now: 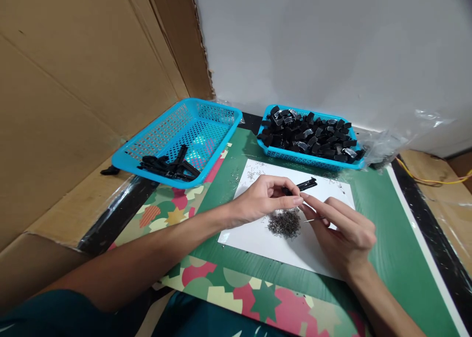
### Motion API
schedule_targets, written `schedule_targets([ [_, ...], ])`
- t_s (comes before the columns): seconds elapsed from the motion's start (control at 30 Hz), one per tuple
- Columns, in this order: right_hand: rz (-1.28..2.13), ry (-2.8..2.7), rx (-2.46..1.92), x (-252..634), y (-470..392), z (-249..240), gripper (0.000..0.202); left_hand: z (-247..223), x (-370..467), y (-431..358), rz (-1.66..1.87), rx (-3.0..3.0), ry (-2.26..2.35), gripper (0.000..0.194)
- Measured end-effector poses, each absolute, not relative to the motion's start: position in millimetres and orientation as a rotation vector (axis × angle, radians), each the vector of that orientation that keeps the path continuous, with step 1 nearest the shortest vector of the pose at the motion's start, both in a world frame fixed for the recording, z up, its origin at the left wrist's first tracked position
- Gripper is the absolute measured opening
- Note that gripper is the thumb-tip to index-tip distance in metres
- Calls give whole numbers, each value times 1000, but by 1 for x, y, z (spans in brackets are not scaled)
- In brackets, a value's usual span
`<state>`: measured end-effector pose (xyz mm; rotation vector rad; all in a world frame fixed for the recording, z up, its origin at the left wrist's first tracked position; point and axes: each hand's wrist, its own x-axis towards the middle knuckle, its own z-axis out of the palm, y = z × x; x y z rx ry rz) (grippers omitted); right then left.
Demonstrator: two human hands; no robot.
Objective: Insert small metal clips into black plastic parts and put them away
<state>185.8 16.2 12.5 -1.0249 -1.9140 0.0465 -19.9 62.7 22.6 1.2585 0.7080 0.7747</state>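
A long, thin black plastic part (309,183) is above the rectangular white sheet (295,251), clasped between the thumb and fingers of the left hand (271,193). The right hand (342,229) pinches a thin silver metal rod (312,220); its fingertips are close to the part, but I cannot tell if they touch it. Below lies a heap of small grey metal pieces (284,224). Beyond stand 2 blue plastic baskets: the left basket (206,130) holds long black pieces (179,162), the right basket (295,155) many short black pieces (313,135).

A tall brown cardboard panel (73,57), its edge ragged, stands left of a smooth, pale grey wall (313,42) under soft light. Below them spreads a flat green tabletop (401,263), with a thin yellow cable (431,182) trailing across brown cardboard sheeting (424,166) at right
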Motion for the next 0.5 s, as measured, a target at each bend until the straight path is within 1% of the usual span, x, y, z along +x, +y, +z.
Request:
schedule_targets([
  [0.17, -63, -1941, -962, 185, 13, 12, 27, 29, -21, 62, 747, 1264, 673, 27],
  [0.33, -56, -1933, -1052, 184, 10, 18, 19, 29, -21, 60, 722, 1366, 670, 36],
  [0.5, -167, -1952, -1046, 185, 11, 19, 17, 27, -17, 56, 734, 1324, 667, 35],
])
